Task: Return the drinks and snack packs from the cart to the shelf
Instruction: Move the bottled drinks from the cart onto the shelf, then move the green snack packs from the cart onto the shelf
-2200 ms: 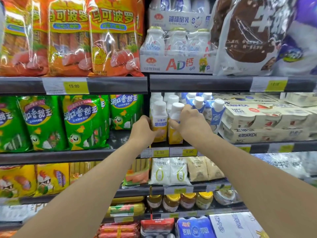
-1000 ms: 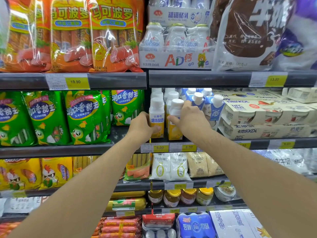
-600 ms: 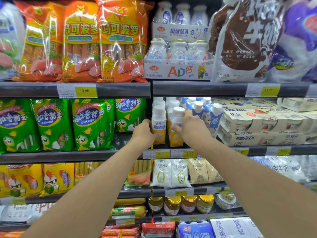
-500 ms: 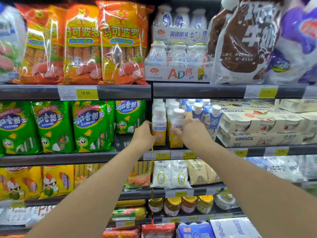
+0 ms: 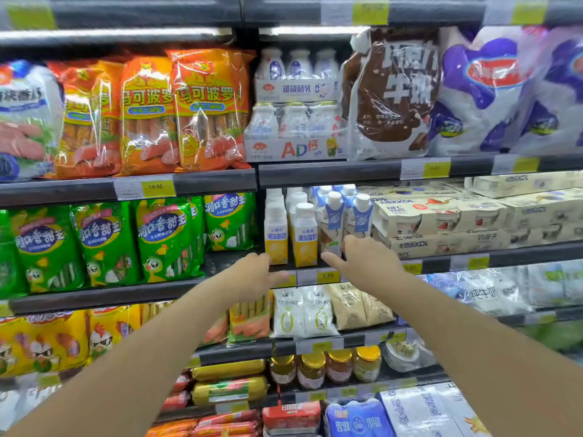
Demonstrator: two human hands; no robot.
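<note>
Two yellow-and-white drink bottles stand upright side by side at the front of the middle shelf (image 5: 347,272): the left bottle (image 5: 275,234) and the right bottle (image 5: 305,236). My left hand (image 5: 252,274) hovers just below and left of the left bottle, fingers loosely extended, holding nothing. My right hand (image 5: 362,263) is to the right of the right bottle, thumb pointing left, fingers near the blue-and-white bottles (image 5: 334,222); it holds nothing. The cart is out of view.
Green snack packs (image 5: 164,238) fill the shelf to the left, orange sausage packs (image 5: 205,108) above them. Cream yogurt cartons (image 5: 441,222) are stacked to the right. White AD drink packs (image 5: 293,121) and large milk bags (image 5: 394,89) sit on the upper shelf. Jars (image 5: 312,369) stand lower down.
Both hands have let go of the two yellow bottles and drawn back and apart from them. The bottles stay upright on the shelf. The view has tilted upward.
</note>
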